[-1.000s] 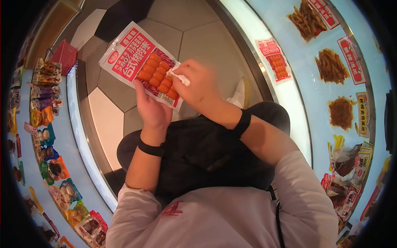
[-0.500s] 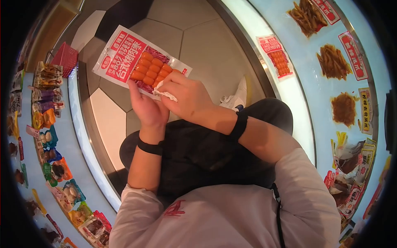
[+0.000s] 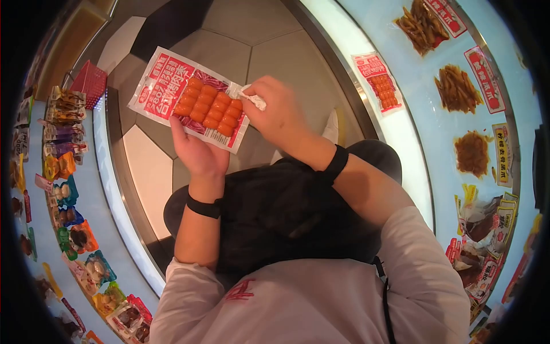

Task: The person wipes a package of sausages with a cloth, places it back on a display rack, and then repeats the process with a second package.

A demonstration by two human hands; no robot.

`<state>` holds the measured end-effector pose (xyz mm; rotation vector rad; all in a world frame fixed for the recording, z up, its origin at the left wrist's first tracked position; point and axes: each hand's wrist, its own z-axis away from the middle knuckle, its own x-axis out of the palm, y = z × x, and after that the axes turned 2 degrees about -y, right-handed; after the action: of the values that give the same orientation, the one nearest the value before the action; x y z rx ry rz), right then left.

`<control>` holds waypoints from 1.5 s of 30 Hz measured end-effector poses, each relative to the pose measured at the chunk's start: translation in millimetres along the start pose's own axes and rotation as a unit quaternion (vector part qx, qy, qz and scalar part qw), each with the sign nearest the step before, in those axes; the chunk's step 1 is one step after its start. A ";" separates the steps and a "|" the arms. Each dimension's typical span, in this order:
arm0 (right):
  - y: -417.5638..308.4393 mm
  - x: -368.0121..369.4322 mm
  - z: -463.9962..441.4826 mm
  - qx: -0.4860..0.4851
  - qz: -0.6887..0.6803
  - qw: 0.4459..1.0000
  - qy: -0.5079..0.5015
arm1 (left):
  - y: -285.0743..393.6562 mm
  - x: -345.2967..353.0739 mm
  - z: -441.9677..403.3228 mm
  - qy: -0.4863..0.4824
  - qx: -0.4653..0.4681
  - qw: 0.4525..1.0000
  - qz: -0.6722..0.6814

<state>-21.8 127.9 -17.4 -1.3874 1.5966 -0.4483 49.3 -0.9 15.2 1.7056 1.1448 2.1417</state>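
Note:
A red-and-white sausage packet (image 3: 163,86) with orange sausages showing through its clear window is held tilted above my lap. My left hand (image 3: 197,150) grips it from the near side, thumb on the front edge and fingers hidden beneath. At the packet's right end is my right hand (image 3: 276,109), slightly smeared by motion. A crumpled white tissue (image 3: 255,101) is pinched in its fingers, touching or just over the packet's right edge. Both wrists wear black bands.
On the right, a lit counter carries a similar sausage packet (image 3: 378,83) and several packets of brown snacks (image 3: 457,89). The left counter holds rows of small wrapped snacks (image 3: 67,137). Behind it is a pink basket (image 3: 90,86). Grey tiled floor (image 3: 223,31) lies between.
My right hand has slid the tissue from the middle of the sausages to the packet's right end, uncovering them. The packet and my left hand have shifted slightly left.

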 end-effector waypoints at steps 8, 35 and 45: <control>-33.5 2.3 23.7 -0.053 -0.063 0.984 -0.157 | 0.1 -23.8 -11.1 -0.043 -0.003 0.999 -0.021; 52.3 -123.6 -124.4 0.134 -0.014 0.991 0.013 | 13.9 -23.3 -10.1 -0.059 -0.076 0.981 -0.170; 112.7 -184.8 -164.4 0.182 0.050 0.970 0.156 | 14.3 -20.5 -10.5 -0.056 -0.105 0.981 -0.153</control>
<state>-236.0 280.6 51.4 -0.9886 1.7178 -0.8854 51.3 -27.1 8.5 1.4333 1.0325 1.8813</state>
